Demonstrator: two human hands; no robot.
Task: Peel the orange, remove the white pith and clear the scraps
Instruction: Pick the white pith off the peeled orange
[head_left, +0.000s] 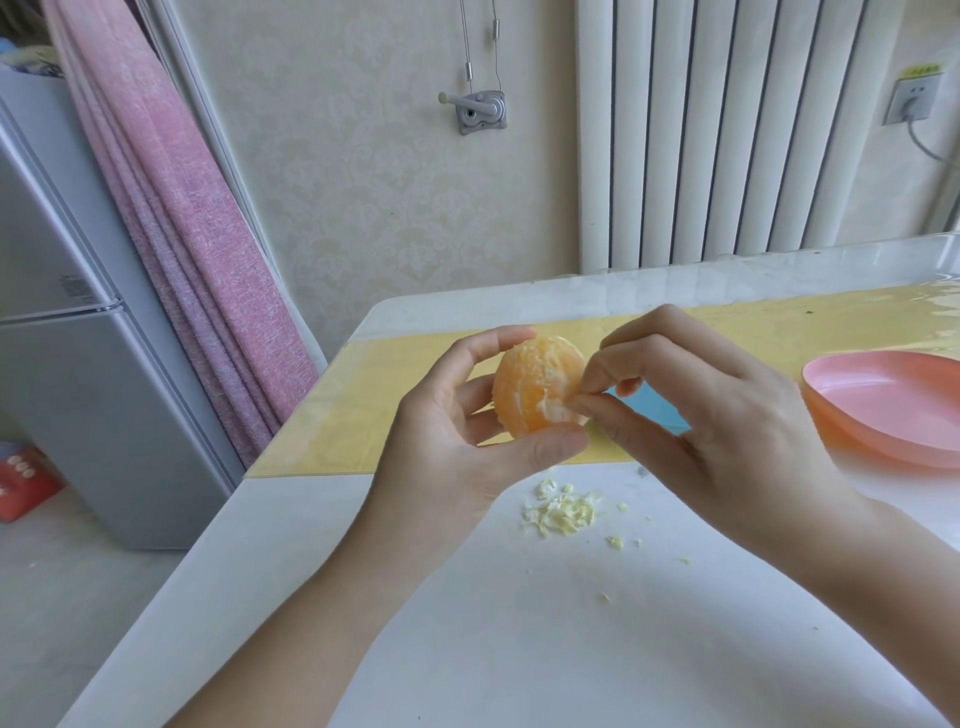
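While the orange (535, 389) is held up above the bench (467, 623), bare of rind, in the left hand (467, 447) with the thumb under it and a fingertip curled over its top, the job in hand is picking off the white pith. The right hand (701, 415) pinches a pale strand of pith (558, 410) on the fruit's right side between thumb and forefinger.

To do this well, I judge the pull should run along the segment, low and slow, so the strand lifts whole and the thin skin does not tear and leak juice. The left hand should grip lightly and roll the fruit a little after each pull, bringing the next white patch round. White streaks show on the facing side; the far side is hidden. Each bit is best dropped onto the pile of scraps (561, 512) lying just below on the bench, so that 1 sweep into the pink dish (893, 410) nearby can clear them.
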